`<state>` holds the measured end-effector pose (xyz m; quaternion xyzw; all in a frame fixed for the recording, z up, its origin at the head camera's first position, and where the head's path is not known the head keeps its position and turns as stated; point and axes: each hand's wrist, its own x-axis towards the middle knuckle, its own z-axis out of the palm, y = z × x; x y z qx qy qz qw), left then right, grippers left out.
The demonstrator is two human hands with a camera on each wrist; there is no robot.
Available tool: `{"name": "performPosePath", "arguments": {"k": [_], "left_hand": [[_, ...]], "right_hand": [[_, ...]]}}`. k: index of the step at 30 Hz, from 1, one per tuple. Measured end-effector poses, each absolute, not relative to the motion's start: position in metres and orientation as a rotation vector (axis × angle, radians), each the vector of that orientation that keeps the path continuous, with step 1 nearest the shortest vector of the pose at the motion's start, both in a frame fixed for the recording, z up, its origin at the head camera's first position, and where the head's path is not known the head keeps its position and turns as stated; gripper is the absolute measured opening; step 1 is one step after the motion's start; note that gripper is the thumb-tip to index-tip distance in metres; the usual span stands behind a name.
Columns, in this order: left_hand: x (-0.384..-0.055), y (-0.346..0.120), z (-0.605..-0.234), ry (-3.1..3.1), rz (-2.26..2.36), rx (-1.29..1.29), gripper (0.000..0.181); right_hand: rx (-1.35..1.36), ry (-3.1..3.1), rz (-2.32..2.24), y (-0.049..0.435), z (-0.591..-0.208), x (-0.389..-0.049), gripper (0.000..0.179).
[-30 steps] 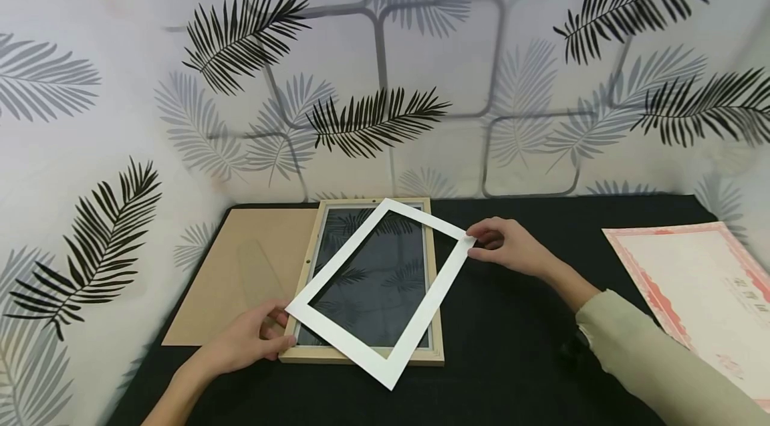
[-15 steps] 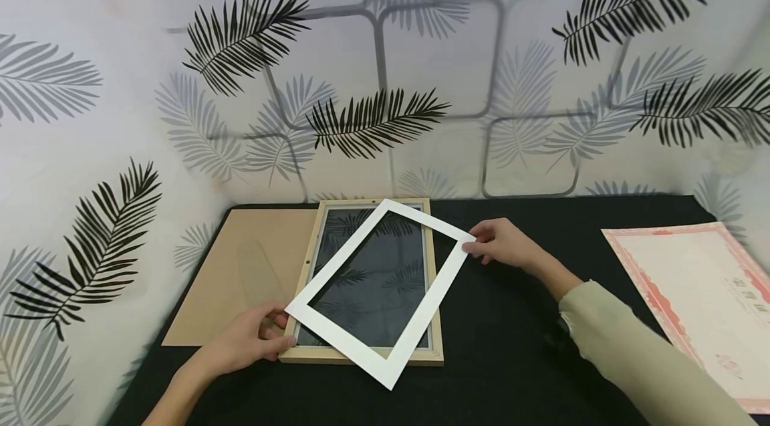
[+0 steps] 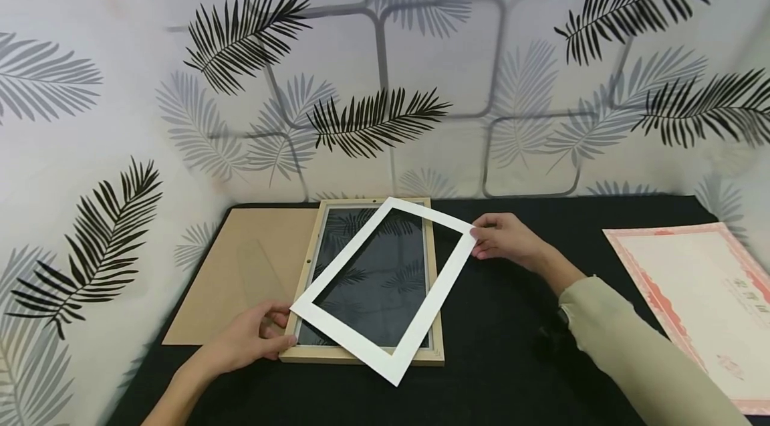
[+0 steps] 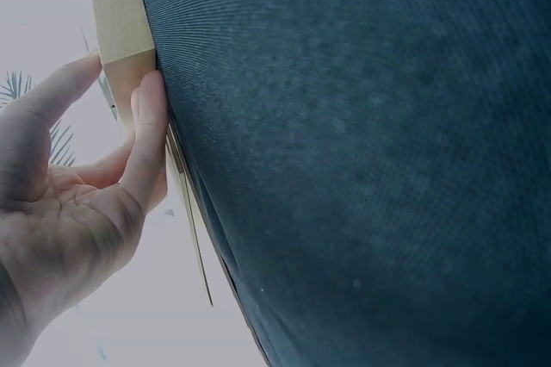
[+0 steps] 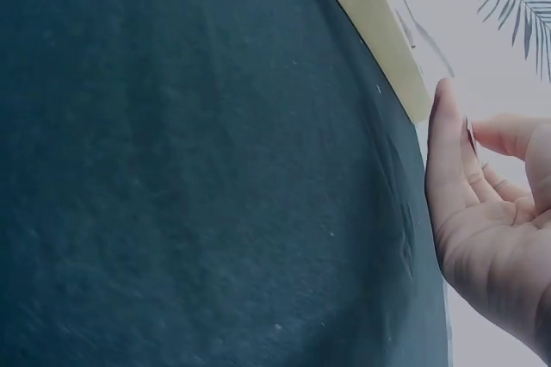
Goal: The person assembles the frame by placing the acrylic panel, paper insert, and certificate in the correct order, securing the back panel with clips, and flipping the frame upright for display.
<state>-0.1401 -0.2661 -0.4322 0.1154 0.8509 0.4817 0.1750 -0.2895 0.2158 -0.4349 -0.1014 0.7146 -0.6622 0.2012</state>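
One white mat (image 3: 432, 299) lies askew across the wooden frame (image 3: 319, 352) on the table (image 3: 517, 359), and that skew looks like the relation that counts: the frame's long axis runs nearly 12 to 6 o'clock, the mat's 1 to 7. Its right corner juts past the frame's 3 o'clock side, its nearest corner past the 6 o'clock side. From the right hand (image 3: 508, 239) the mat stretches toward 8 o'clock; from the left hand (image 3: 255, 336) it lies toward 2. Of the two hands the right is nearer, thumb and fingers pinching the mat's right corner. The left grips the frame by its 7 o'clock corner, just beside the mat's leftmost corner. Through the mat's window shows the frame's dark pane (image 3: 385, 265). A brown board (image 3: 228, 265) lies at 9 o'clock of the frame, a certificate (image 3: 692, 292) well apart at 3. The left wrist view adds what the head view hides: a fingertip set low against the frame's outer side, opposite the thumb. The right wrist view shows the mat only as a thin sliver between the fingers; whether it rests flat, I cannot tell.
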Motion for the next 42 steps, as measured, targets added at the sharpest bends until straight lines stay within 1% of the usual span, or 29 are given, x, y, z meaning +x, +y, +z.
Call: {"name": "performPosePath", "arguments": {"k": [5,9,14,19,23,28,32,37,42], "left_hand": [[-0.142,-0.266,-0.433,2.421,1.345,0.351,0.058],[-0.142,-0.266,-0.434,2.432,1.343,0.377,0.058],[-0.141,-0.267,-0.435,2.443,1.342,0.387,0.057],[-0.14,-0.267,-0.436,2.457,1.332,0.372,0.057],[-0.14,-0.267,-0.435,2.467,1.331,0.373,0.059],[-0.139,-0.266,-0.433,2.49,1.333,0.369,0.061],[-0.139,-0.266,-0.432,2.488,1.338,0.392,0.06],[-0.139,-0.269,-0.431,2.45,1.357,0.456,0.06],[-0.138,-0.27,-0.431,2.415,1.367,0.484,0.061]], "right_hand": [[-0.266,2.028,-1.854,0.22,-0.434,-0.295,0.026],[-0.273,2.098,-1.826,0.218,-0.433,-0.302,0.029],[-0.257,2.197,-1.798,0.205,-0.43,-0.307,0.032],[-0.171,2.231,-1.855,0.188,-0.425,-0.31,0.032],[-0.105,2.162,-1.911,0.179,-0.424,-0.309,0.036],[-0.103,2.03,-1.973,0.172,-0.428,-0.304,0.043],[-0.141,2.019,-1.978,0.166,-0.43,-0.301,0.041],[-0.211,2.194,-1.844,0.158,-0.429,-0.298,0.037],[-0.194,2.263,-1.771,0.155,-0.427,-0.293,0.04]]}}
